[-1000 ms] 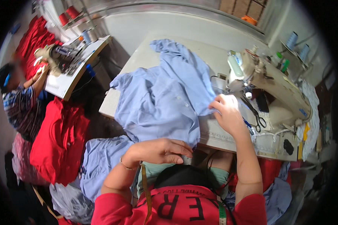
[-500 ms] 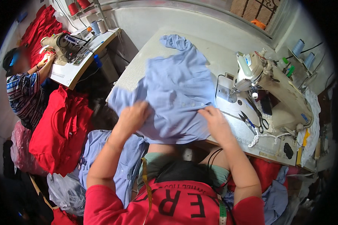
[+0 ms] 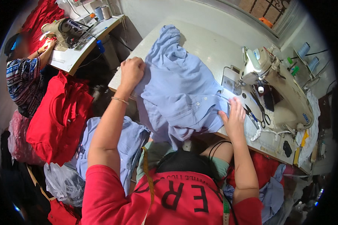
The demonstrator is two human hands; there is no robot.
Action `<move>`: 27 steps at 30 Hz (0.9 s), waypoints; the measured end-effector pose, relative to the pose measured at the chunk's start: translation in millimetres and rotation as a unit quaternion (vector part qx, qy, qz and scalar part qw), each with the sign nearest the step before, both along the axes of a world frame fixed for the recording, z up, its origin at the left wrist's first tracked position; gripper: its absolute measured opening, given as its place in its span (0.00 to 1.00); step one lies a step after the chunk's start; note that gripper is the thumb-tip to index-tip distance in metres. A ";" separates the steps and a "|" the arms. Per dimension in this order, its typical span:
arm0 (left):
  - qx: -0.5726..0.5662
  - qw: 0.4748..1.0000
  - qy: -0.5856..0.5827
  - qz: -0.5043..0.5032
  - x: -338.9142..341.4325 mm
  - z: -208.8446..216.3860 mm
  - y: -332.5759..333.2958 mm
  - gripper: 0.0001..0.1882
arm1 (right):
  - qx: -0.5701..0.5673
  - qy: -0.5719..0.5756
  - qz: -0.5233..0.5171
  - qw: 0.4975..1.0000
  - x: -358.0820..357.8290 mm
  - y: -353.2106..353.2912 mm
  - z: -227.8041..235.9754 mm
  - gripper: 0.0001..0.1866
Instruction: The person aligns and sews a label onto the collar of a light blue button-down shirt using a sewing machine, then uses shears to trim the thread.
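Observation:
A light blue button-up shirt (image 3: 180, 86) lies rumpled across the worktable in front of me, one sleeve stretched toward the far side and its lower part hanging over the near edge. My left hand (image 3: 132, 72) is closed on the shirt's left edge, fingers curled under. At the opposite side, my right hand (image 3: 234, 117) rests with fingers stretched out and thumb apart, touching the fabric near the shirt's buttoned part. Just beyond that hand stands a sewing machine (image 3: 278, 80), with black scissors (image 3: 262, 110) and a small blue-handled tool (image 3: 250, 114) beside it.
A person (image 3: 24, 82) works at another sewing machine (image 3: 60, 35) at the far left. Red garments (image 3: 58, 120) and folded blue shirts (image 3: 105, 142) are piled left of my legs. Thread spools (image 3: 304, 50) stand at the right. More cloth (image 3: 272, 195) lies under the table.
My left hand has moved farther away along the shirt's left side. My right hand has shifted right, its fingers spreading out. The shirt has been turned, its far sleeve swinging left.

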State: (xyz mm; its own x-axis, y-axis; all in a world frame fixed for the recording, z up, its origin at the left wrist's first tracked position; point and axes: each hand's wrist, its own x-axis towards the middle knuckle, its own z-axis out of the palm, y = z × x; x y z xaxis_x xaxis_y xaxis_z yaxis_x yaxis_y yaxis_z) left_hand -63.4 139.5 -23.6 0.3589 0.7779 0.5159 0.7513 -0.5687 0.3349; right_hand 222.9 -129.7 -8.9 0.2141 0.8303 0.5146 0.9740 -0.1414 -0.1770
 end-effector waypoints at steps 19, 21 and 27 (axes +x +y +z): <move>-0.069 0.789 -0.609 0.042 -381.4 284.7 -104.8 0.18 | 0.090 0.193 0.403 0.890 -116.8 102.7 140.1 0.18; -0.052 0.800 -0.596 0.051 -389.3 275.9 -115.5 0.19 | 0.061 0.173 0.477 0.860 -145.5 56.6 108.4 0.18; 0.042 0.775 -0.617 0.131 -382.7 253.2 -188.4 0.19 | -0.151 0.293 0.411 0.850 -147.4 110.5 9.4 0.18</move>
State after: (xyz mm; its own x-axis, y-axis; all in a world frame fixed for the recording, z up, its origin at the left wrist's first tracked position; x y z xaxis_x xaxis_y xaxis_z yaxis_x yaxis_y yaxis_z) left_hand -446.1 -48.9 229.6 -0.6125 0.6861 0.3925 -0.0191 -0.5092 0.8604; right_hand 75.5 -19.2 0.4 -0.3558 0.8985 0.2572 0.5228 0.4194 -0.7421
